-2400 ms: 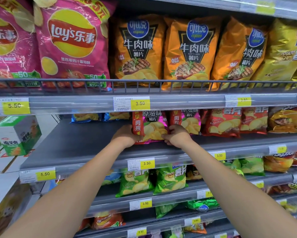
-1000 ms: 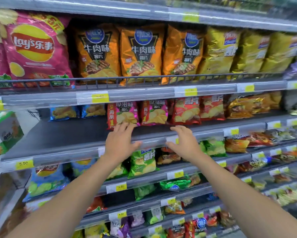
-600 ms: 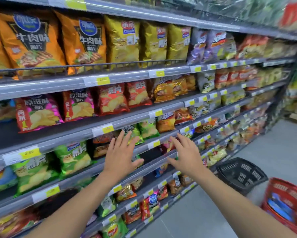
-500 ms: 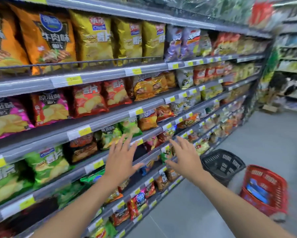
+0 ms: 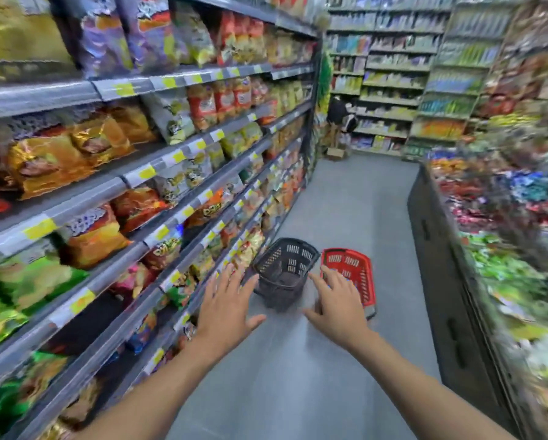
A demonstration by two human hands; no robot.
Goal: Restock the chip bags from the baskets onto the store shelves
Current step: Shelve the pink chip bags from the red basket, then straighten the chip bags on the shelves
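Two baskets stand on the aisle floor ahead: a black basket (image 5: 286, 268) close to the shelf foot and a red basket (image 5: 352, 271) to its right. Their contents are hard to make out. My left hand (image 5: 226, 304) and my right hand (image 5: 336, 301) are stretched out in the air in front of the baskets, fingers spread, holding nothing. The right hand partly covers the red basket. The store shelves (image 5: 114, 188) run along the left, filled with chip bags (image 5: 91, 233) in orange, gold, green and red.
A dark low display (image 5: 450, 281) heaped with wrapped sweets lines the right side of the aisle. The grey floor (image 5: 345, 201) runs to more shelving (image 5: 390, 77) at the far end, where a person (image 5: 337, 114) stands by a cardboard box (image 5: 335, 153).
Both hands let go of the pink chip bag on the shelf and drew back with spread fingers. The view swung right and down the aisle, bringing both baskets ahead of the hands.
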